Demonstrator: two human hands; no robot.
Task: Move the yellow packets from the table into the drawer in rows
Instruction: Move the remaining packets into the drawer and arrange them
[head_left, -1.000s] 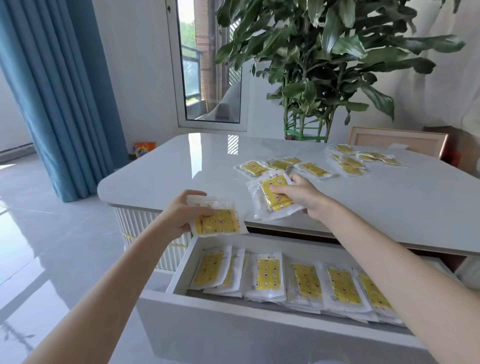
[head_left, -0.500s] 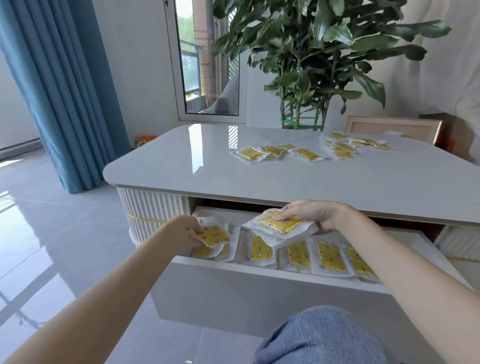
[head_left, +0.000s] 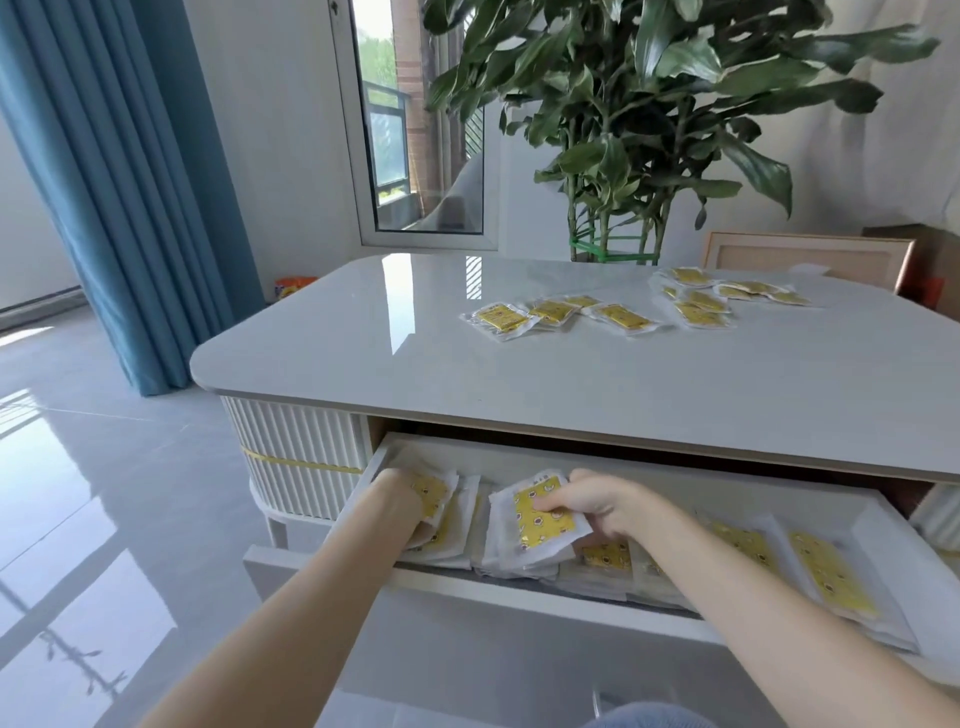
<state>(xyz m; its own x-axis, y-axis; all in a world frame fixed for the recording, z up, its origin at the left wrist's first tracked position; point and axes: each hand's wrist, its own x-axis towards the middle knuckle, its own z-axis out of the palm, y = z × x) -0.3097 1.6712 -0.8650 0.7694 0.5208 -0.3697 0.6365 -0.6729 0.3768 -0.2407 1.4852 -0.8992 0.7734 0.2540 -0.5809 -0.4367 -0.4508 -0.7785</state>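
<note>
Our right hand (head_left: 608, 512) is down in the open drawer (head_left: 467, 623), its fingers curled and pinching a yellow packet (head_left: 530, 527) by its right side, thumb underneath. The packet hangs tilted just above the stacks near the drawer's left end, not yet lying flat. Our left hand (head_left: 410, 512) is at the drawer's left corner against a second packet (head_left: 435, 493). The back of the hand hides its fingers, so we cannot tell whether they grip it or only press it down.

A row of packets (head_left: 831, 577) already runs along the drawer's front edge toward its right end. More loose packets (head_left: 550, 314) lie in two clusters toward the far right of the table (head_left: 467, 379), so we judge the task well under way but unfinished.

These look like thin, light sachets in clear, glossy wrap, so they are likely to be limp and slippery. We would hold one by the sealed border or flat across the yellow panel, and lay it down square rather than drop it, since stacked wrappers may well slide.
</note>
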